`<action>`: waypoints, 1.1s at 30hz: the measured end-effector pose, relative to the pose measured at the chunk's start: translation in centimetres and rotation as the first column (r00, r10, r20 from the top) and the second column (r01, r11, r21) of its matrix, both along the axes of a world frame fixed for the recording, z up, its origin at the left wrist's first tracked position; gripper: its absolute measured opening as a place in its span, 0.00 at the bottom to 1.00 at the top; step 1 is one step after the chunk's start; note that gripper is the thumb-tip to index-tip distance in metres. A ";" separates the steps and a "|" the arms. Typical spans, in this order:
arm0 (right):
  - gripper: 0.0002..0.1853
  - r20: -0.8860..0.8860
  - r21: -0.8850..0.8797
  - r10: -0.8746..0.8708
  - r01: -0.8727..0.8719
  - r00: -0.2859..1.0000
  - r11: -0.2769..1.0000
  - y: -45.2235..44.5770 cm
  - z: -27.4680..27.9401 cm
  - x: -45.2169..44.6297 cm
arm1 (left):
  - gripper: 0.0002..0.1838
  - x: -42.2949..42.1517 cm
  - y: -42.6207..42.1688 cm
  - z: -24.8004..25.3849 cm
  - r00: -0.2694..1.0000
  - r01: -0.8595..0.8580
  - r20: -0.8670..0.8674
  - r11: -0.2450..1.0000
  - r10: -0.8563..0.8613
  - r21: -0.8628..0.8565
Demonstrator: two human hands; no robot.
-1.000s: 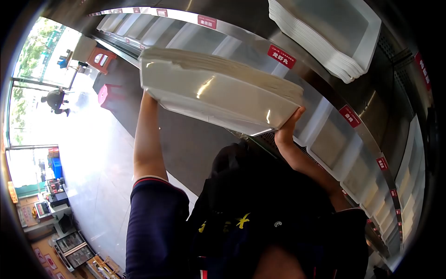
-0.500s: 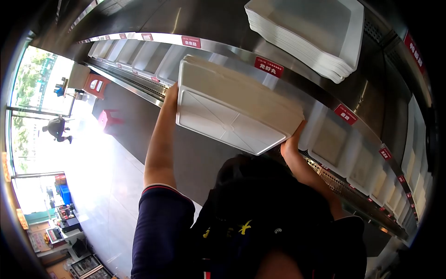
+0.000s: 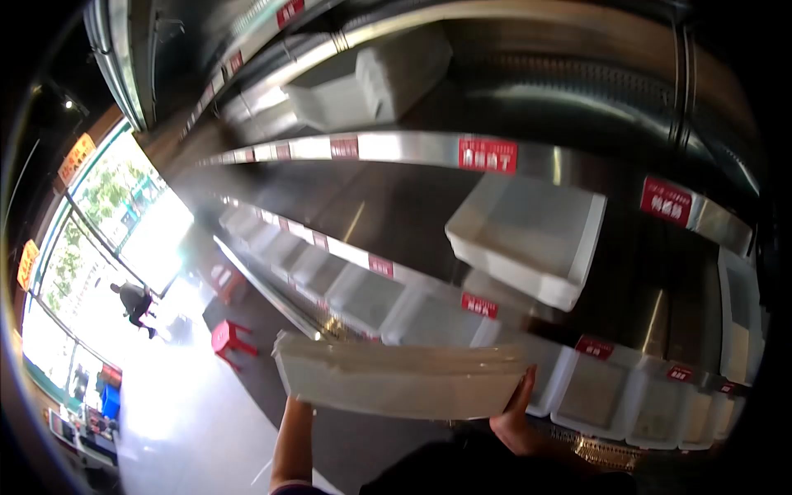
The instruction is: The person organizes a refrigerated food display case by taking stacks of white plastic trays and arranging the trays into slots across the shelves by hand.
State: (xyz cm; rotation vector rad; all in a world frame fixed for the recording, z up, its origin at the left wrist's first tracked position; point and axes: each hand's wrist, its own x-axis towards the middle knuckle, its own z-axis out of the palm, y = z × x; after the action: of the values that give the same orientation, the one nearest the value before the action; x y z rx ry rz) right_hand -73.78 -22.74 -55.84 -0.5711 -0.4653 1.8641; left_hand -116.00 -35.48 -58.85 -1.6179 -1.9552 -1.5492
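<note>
Stack of white trays [image 3: 400, 386], held before frosted, rectangular bins [image 3: 591, 403]. The right hand [image 3: 513, 422] grips one end; the left hand [image 3: 299, 407] bears the other, its fingers hidden. Even support at both ends should steady the load. Walls appear smooth, glossy; the shelf edge [image 3: 412, 149] is polished metal.

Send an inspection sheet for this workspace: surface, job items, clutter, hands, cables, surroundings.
Surface: steel shelf, red labels along its edges.
Job's things: held tray stack, pale; white tray stack resting on the shelf.
Clutter: red stool on the floor.
Left hand: at the held stack's left end, mostly hidden.
Right hand: gripping its right end.
Cables: nothing seen.
Surroundings: pale bins in a row; windows; a person near them.
</note>
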 end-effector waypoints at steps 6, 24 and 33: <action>0.37 -0.286 0.105 0.209 -0.186 0.935 0.977 1.5 10.5 -4.5 | 0.15 -3.5 -6.8 8.5 0.335 0.055 0.716 0.771 -0.613 0.634; 0.29 -0.750 0.609 -0.204 0.777 0.630 0.160 -2.5 54.1 -38.1 | 0.16 -31.9 -6.1 29.1 0.995 0.064 0.060 0.972 -0.079 0.226; 0.31 -0.494 0.833 -0.861 0.217 -0.122 -0.508 8.2 60.4 -58.8 | 0.08 -45.6 -15.8 2.0 0.335 0.087 0.926 0.972 0.177 -0.217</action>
State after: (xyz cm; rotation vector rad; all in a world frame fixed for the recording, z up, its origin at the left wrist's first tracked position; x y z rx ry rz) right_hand -132.60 -14.58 4.54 -0.3791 -1.0505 -0.5067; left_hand -161.59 -51.29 -56.83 -0.5423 -2.7063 -2.7149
